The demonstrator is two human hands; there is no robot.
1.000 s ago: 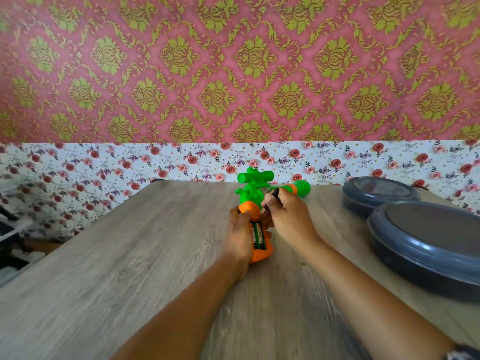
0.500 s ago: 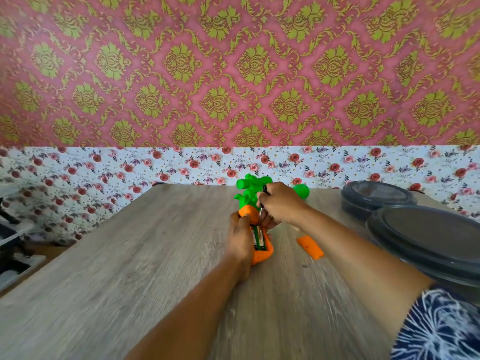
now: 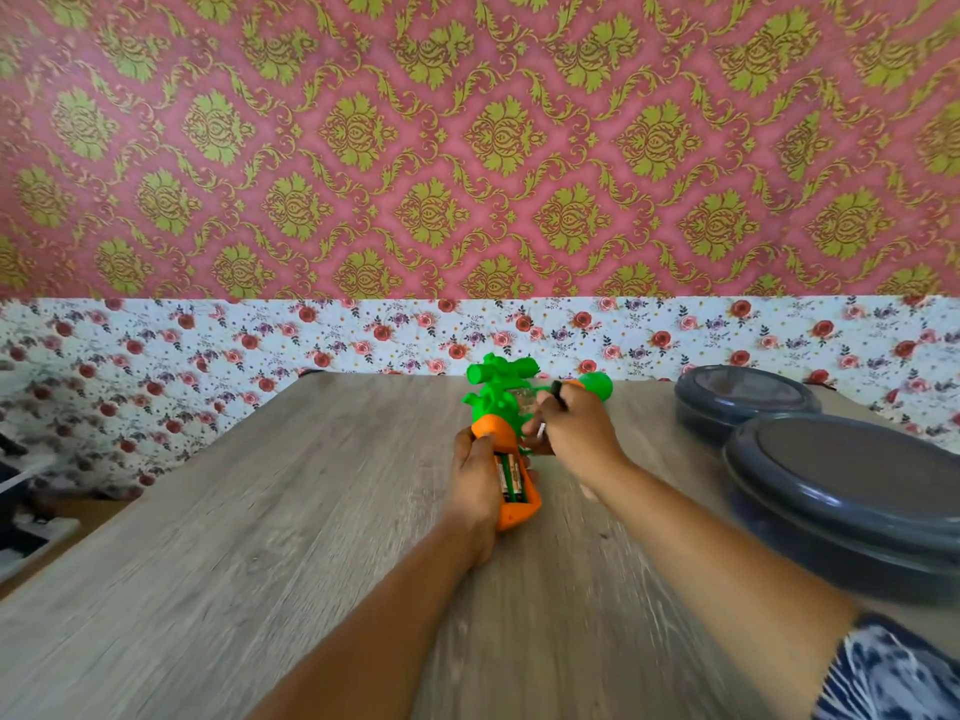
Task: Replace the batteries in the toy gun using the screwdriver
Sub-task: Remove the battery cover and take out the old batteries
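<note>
The green and orange toy gun (image 3: pixel 498 402) lies on the wooden table (image 3: pixel 260 511) with its barrel pointing away from me. My left hand (image 3: pixel 475 480) grips the orange handle from the left. The handle's battery compartment is open, and the batteries (image 3: pixel 511 478) show inside it. My right hand (image 3: pixel 576 433) hovers just right of the gun body and pinches a thin screwdriver (image 3: pixel 557 393). The tool's dark end sticks up above the knuckles, and a pale tip shows below the fingers near the gun.
Two round grey lidded containers stand at the right: a small one (image 3: pixel 748 402) at the back and a larger one (image 3: pixel 852 511) nearer, close to my right forearm. A papered wall rises behind the table's far edge.
My right hand has shifted slightly right and down from the gun's top. The orange cover piece seen on the table half a second ago is hidden behind my right forearm. My left hand keeps its hold.
</note>
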